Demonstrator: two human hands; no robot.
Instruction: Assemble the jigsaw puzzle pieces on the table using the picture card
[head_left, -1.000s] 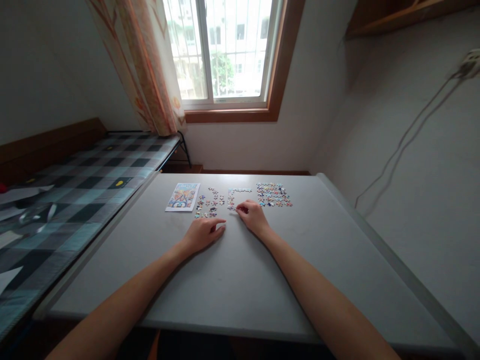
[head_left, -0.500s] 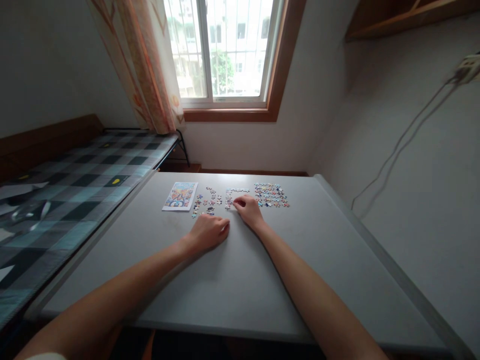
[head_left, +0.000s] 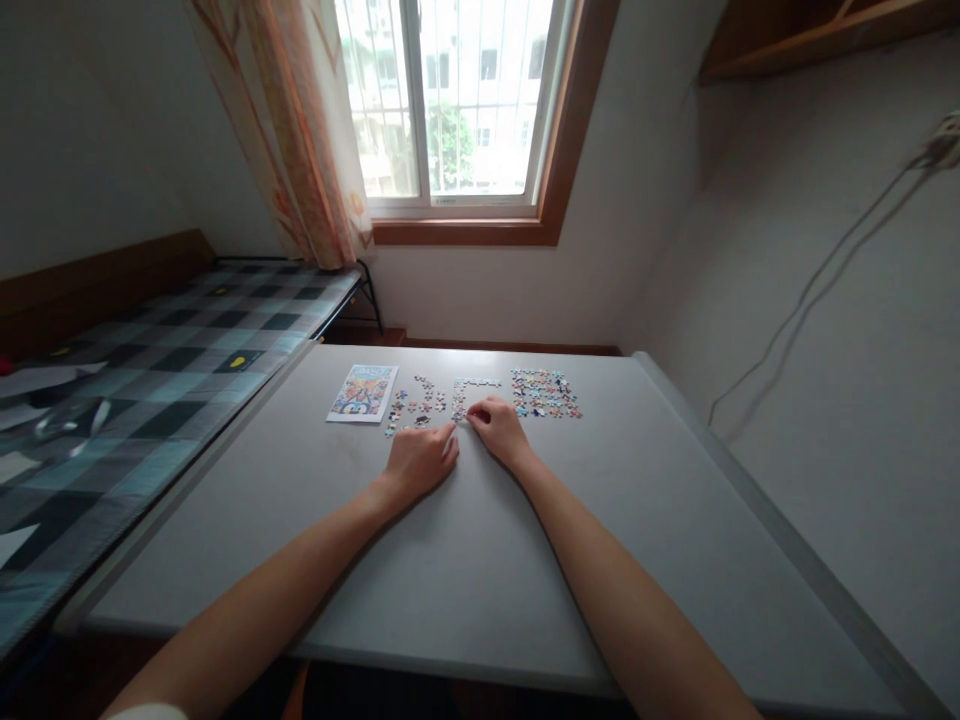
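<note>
On the grey table (head_left: 487, 560) lie small jigsaw pieces in three groups: a loose scatter (head_left: 414, 404), a partly joined frame corner (head_left: 471, 385) and a dense patch (head_left: 545, 393). A colourful reference picture (head_left: 362, 392) lies to their left. My right hand (head_left: 498, 430) rests at the bottom of the frame corner, fingers pinched together at a piece. My left hand (head_left: 421, 458) lies just below the loose scatter, fingers curled and pressed together, fingertips toward the right hand; whether it holds a piece is hidden.
A bed with a dark checked cover (head_left: 150, 370) runs along the table's left edge, with papers on it. A window (head_left: 450, 100) and a patterned curtain (head_left: 292, 130) are behind the table. A white wall with a hanging cable (head_left: 817, 290) closes the right side.
My left hand has slid forward and right, closer to the loose pieces and my right hand, its fingers curling in. My right hand stays at the frame corner.
</note>
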